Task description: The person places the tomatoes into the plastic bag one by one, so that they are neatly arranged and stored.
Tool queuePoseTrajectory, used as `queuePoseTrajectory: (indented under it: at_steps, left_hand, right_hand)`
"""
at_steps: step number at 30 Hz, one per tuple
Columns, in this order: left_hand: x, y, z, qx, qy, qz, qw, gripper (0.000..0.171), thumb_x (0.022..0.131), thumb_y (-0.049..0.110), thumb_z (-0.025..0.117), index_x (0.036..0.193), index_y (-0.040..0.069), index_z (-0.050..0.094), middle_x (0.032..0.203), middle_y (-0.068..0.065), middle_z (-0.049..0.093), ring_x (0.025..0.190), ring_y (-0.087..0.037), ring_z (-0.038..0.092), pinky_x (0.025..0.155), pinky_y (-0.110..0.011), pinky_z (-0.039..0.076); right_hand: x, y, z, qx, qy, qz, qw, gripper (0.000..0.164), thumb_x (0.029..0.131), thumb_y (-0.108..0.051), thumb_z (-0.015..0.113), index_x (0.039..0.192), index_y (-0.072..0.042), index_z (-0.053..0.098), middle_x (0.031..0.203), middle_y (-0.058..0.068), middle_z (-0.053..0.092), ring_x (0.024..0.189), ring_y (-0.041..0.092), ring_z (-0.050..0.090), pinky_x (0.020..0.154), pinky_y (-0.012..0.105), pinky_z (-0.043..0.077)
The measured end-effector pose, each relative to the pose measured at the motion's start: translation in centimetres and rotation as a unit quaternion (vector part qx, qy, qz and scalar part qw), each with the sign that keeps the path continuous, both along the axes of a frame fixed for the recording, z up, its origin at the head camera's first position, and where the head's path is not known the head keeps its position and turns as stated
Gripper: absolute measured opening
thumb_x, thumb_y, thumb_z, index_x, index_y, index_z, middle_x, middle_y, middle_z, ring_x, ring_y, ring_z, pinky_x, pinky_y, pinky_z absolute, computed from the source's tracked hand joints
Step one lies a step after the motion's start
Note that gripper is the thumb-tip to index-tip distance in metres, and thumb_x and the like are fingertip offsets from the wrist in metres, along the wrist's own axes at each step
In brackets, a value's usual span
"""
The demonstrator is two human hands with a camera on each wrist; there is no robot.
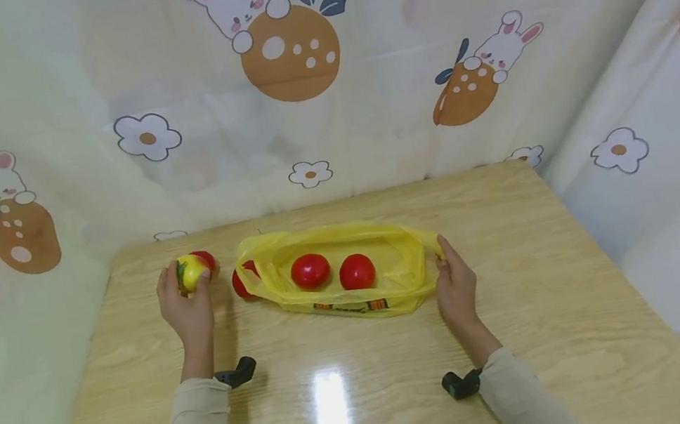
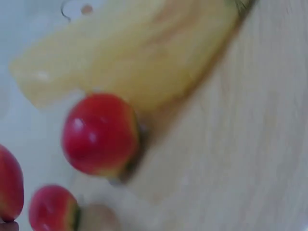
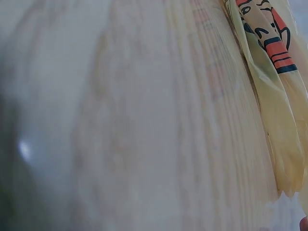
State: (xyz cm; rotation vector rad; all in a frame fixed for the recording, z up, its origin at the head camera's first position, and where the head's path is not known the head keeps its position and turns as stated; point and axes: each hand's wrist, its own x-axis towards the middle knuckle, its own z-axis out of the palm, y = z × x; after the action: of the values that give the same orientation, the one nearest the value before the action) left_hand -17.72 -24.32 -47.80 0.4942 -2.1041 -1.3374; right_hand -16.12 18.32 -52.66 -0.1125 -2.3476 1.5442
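My left hand (image 1: 187,319) holds a round yellow-and-red fruit (image 1: 193,272) with a green patch, thumb and fingers on opposite sides. Its red side shows at the edge of the left wrist view. Just behind it sits another red fruit (image 1: 205,258), partly covered. A yellow plastic bag (image 1: 330,231) lies with its mouth wide, two red fruits (image 1: 310,271) inside. Beside the bag's left end, partly overlapped by it, is a further red fruit (image 2: 98,134). My right hand (image 1: 456,289) pinches the bag's right end between thumb and fingers.
The wooden table (image 1: 386,376) has its back edge against a curtain (image 1: 393,127) printed with rabbits and flowers. Another curtain stretch hangs along the right side. Small black cameras (image 1: 237,373) are strapped at both wrists.
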Motion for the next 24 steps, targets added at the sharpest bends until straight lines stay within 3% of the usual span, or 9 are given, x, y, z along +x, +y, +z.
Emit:
queuePoseTrajectory:
  at_steps: [4, 7, 11, 18, 24]
  left_hand:
    - [0.2, 1.6, 2.3, 0.025, 0.051, -0.014, 0.9983, 0.057, 0.088, 0.011, 0.074, 0.14, 0.003, 0.052, 0.149, -0.021, 0.038, 0.138, -0.034, 0.039, 0.107, -0.053, 0.043]
    - [0.3, 2.6, 3.7, 0.016, 0.074, -0.03, 0.9967, 0.058, 0.087, 0.012, 0.075, 0.139, 0.001, 0.052, 0.149, -0.022, 0.038, 0.137, -0.035, 0.04, 0.107, -0.051, 0.043]
    - [0.0, 3.6, 4.6, -0.036, 0.092, -0.052, 0.9938, 0.058, 0.086, 0.014, 0.076, 0.138, 0.0, 0.053, 0.149, -0.022, 0.038, 0.135, -0.034, 0.043, 0.104, -0.051, 0.046]
    - [0.0, 6.3, 4.9, -0.123, 0.126, -0.141, 0.9742, 0.056, 0.084, 0.008, 0.077, 0.133, -0.004, 0.055, 0.146, -0.027, 0.042, 0.132, -0.043, 0.045, 0.098, -0.057, 0.048]
    - [0.0, 8.8, 4.1, -0.142, 0.108, -0.192, 0.9651, 0.055, 0.083, 0.008, 0.078, 0.133, -0.003, 0.055, 0.144, -0.027, 0.043, 0.129, -0.044, 0.047, 0.099, -0.056, 0.048]
  right_hand:
    - [-0.2, 0.0, 0.2, -0.001, 0.003, 0.003, 1.0, 0.047, 0.103, 0.001, 0.038, 0.15, -0.005, 0.038, 0.152, 0.015, 0.041, 0.136, 0.032, 0.045, 0.112, 0.046, 0.037]
    - [-0.2, -0.2, 0.3, -0.007, 0.0, 0.003, 1.0, 0.047, 0.103, 0.001, 0.037, 0.15, -0.006, 0.038, 0.153, 0.014, 0.041, 0.137, 0.031, 0.044, 0.114, 0.045, 0.036]
    - [-0.4, -0.3, 0.1, -0.016, 0.002, -0.003, 1.0, 0.048, 0.103, 0.001, 0.038, 0.15, -0.007, 0.039, 0.152, 0.014, 0.042, 0.136, 0.031, 0.045, 0.113, 0.046, 0.036]
    - [-0.5, -0.4, -0.2, -0.019, -0.001, 0.001, 1.0, 0.047, 0.104, -0.003, 0.039, 0.15, -0.01, 0.039, 0.152, 0.012, 0.042, 0.136, 0.028, 0.045, 0.114, 0.043, 0.037]
    - [-0.2, -0.4, 0.2, -0.008, 0.0, 0.002, 1.0, 0.047, 0.104, -0.002, 0.039, 0.15, -0.007, 0.038, 0.152, 0.014, 0.042, 0.136, 0.03, 0.045, 0.113, 0.045, 0.037]
